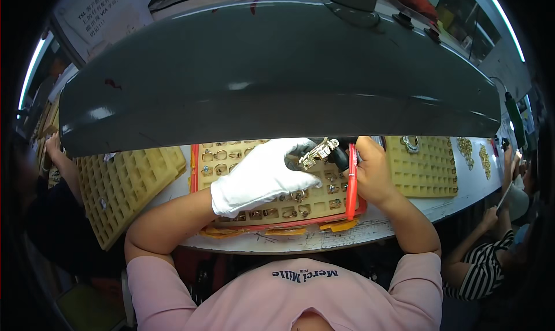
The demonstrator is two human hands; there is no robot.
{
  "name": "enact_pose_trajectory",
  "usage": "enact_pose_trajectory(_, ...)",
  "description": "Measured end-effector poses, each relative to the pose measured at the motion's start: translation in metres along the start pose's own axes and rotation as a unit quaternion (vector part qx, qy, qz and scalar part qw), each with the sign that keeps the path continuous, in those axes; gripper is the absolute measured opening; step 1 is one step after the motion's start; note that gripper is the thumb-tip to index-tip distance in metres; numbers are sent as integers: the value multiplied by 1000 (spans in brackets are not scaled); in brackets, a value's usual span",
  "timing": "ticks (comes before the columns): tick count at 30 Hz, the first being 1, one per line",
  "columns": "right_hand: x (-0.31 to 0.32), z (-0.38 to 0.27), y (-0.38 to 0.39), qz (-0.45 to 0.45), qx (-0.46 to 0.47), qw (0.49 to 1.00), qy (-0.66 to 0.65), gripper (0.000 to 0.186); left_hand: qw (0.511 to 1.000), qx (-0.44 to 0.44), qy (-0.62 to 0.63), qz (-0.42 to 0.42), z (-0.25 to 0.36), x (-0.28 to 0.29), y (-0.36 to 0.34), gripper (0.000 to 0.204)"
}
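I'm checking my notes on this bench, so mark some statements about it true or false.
1. The left hand wears a white glove. True.
2. The right hand is gloved too. False: it is bare.
3. The red pen is held in the right hand. True.
4. The lamp is bright yellow. False: it is grey.
5. The ring tray has a red edge. True.
6. The striped shirt is at the left. False: it is at the right.

Dark lettering (304, 274) across pink shirt (248, 302); black printed lines (99, 13) on white notice (124, 28).
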State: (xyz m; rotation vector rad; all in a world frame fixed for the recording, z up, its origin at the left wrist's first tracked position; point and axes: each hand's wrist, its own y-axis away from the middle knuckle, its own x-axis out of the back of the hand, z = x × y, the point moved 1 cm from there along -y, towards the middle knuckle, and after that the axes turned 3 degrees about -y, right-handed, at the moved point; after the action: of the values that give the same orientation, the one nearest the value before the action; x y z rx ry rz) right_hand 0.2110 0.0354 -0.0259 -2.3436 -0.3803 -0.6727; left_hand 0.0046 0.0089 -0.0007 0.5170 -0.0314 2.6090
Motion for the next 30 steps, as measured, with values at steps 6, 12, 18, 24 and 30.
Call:
enact_pose_trajectory(6, 0, 7, 2, -8, -2, 1000, 7, 18, 998, 21, 56, -7, 2, -3, 1, 35)
enact_pose_trajectory(12, 3, 8, 0, 9, 69, 992, 104, 22, 998, 35, 45, -12, 5, -1, 1, 32)
enact_pose_trajectory(18, 2, -6, -5, 34, 174, 980, 92, 30, 998, 34, 52, 1, 3, -3, 1, 33)
enact_pose_trajectory(24, 0, 0, -1, 16, 105, 994, 37, 27, 998, 40, 30, -23, 1, 0, 1, 40)
enact_pose_trajectory(30, -2, -7, 3, -11, -79, 989, -124, 25, 1000, 5, -13, 23, 1, -5, 2, 52)
